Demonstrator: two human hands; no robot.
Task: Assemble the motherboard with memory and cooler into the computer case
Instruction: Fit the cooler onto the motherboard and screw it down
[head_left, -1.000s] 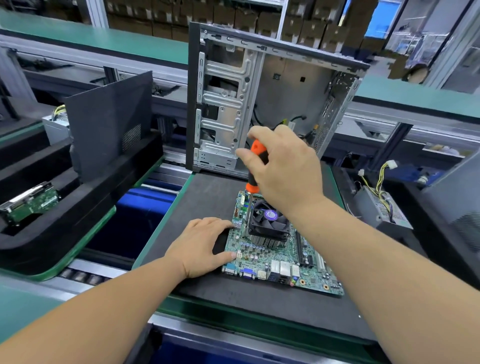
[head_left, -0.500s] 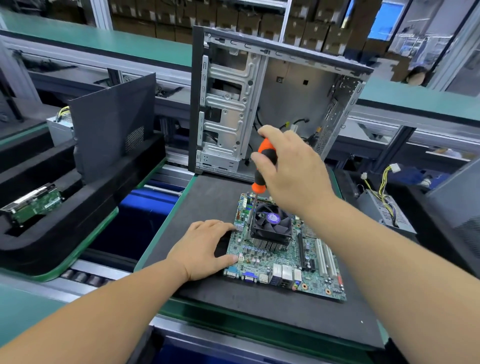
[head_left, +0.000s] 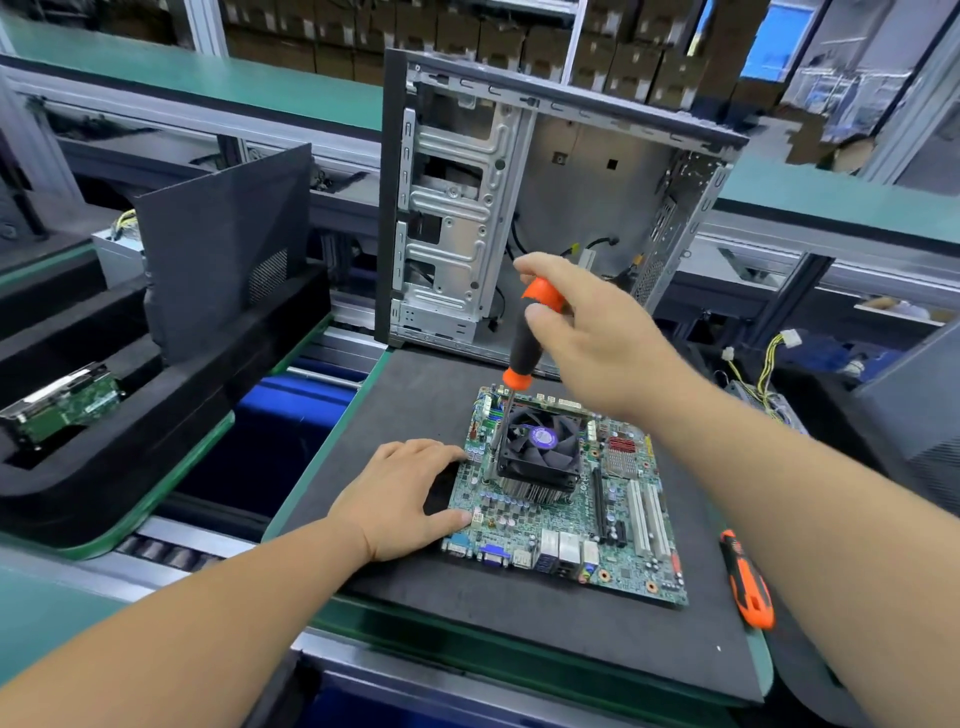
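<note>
A green motherboard (head_left: 613, 540) lies flat on a black foam mat (head_left: 415, 395). A black fan cooler (head_left: 540, 447) on a finned heatsink sits on the board's far left part. My right hand (head_left: 597, 332) grips an orange-and-black screwdriver (head_left: 524, 343) by its upper handle; the shaft reaches down to the cooler's near left corner. My left hand (head_left: 400, 499) rests on the mat, thumb and fingertips touching the board's left edge. The open computer case (head_left: 519, 208) stands upright behind the mat, its inside facing me.
A second orange-and-black screwdriver (head_left: 748, 582) lies on the mat right of the board. At left, a black foam tray (head_left: 171, 405) carries a dark side panel (head_left: 223, 244) and a hard drive (head_left: 57, 410). A power supply with yellow cables (head_left: 763, 374) sits at right.
My right hand has slid up the screwdriver handle, baring more of it, and the shaft now leans down to the cooler's left corner. The view has shifted, bringing the second screwdriver into sight.
</note>
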